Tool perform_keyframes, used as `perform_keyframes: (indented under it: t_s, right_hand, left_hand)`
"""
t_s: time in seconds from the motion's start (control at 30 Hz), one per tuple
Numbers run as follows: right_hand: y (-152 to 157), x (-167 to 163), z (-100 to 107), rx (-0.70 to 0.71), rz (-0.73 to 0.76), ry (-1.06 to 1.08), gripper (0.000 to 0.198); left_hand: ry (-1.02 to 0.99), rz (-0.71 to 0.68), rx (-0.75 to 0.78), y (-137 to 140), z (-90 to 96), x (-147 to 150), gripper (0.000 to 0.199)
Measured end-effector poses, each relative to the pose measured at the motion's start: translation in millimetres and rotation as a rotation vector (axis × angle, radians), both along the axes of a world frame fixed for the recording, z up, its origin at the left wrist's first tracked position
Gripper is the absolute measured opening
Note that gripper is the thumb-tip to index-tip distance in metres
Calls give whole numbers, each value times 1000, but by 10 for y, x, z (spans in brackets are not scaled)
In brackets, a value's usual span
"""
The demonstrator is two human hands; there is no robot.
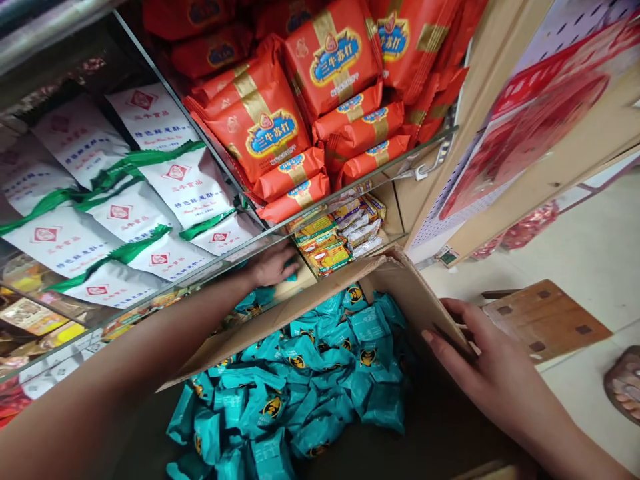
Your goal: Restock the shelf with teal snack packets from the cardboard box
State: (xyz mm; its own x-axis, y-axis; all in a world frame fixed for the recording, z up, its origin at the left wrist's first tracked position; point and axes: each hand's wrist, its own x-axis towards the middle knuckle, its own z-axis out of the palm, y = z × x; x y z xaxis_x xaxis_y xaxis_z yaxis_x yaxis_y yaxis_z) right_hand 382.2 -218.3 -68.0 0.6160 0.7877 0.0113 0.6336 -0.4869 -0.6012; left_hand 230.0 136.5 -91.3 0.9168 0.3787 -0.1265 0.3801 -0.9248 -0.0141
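Reaching over the box edge, my left hand [273, 267] is in a low shelf compartment. Its visible fingers are apart above teal wrapped snack packets [257, 298], with a bit of teal wrapper at the fingertips; the underside of the hand is hidden. My right hand [480, 357] grips the right wall of an open cardboard box [425, 297], thumb inside and fingers outside. Many more teal packets with black-and-yellow logos [300, 380] lie loose in the box, which is tilted against the shelf.
Above are red cracker bags [270, 127] and white-and-green bags [120, 213] behind a clear shelf lip [360, 180]. Small yellow and purple packets [340, 233] fill the neighbouring compartment. A wooden stool [547, 320] stands on the tiled floor at right, near a sandaled foot [625, 383].
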Motion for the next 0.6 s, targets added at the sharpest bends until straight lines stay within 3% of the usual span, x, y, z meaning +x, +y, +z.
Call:
perform_keyframes:
  t_s: [0.07,0.13,0.3,0.6]
  right_hand:
    - [-1,-5,4,-7,-4,4,37]
    - [-3,-11,9,-7,-7,3,38]
    - [-6,-13,5,-22,-23,4,39]
    - [4,24,-35,51,5,44,38]
  left_hand:
    - [126,-169,13,-53,-1,-91,40]
    - [259,-242,73,-78,-14,-148,41]
    - [420,37,248,-72,-23,-138,46]
    - [375,44,216,-107,-16,-67,48]
